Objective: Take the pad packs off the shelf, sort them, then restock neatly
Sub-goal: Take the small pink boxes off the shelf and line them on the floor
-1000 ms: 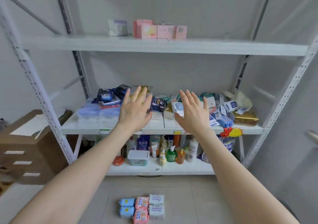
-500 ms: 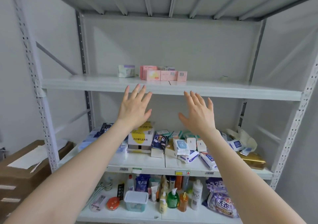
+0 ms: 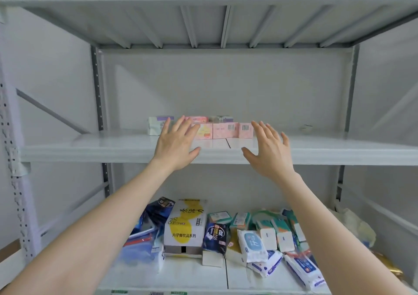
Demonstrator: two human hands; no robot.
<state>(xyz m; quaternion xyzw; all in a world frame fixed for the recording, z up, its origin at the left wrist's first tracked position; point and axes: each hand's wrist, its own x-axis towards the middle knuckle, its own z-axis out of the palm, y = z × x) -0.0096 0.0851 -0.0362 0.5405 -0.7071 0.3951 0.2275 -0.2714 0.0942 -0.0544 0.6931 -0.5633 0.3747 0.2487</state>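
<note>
Several pad packs stand in a short row at the middle of the upper shelf (image 3: pixel 90 149): a white and purple pack (image 3: pixel 156 125) on the left, pink packs (image 3: pixel 225 130) with barcodes in front, and more pink and purple packs behind. My left hand (image 3: pixel 175 144) is raised with straight spread fingers in front of the left end of the row. My right hand (image 3: pixel 270 152) is raised the same way at the right end. Both hands hold nothing; whether the fingertips touch the packs cannot be told.
The shelf below holds a jumble: a white and yellow box (image 3: pixel 185 224), a dark blue pack (image 3: pixel 214 236), wet-wipe packs (image 3: pixel 252 246) and small green-white boxes (image 3: pixel 280 233). Grey steel uprights (image 3: pixel 99 86) frame the bay, and another shelf's ribbed underside is overhead.
The view has tilted upward from the floor and lower shelves to the upper shelf. Both hands have risen from the middle shelf to the row of pad packs, fingers still spread.
</note>
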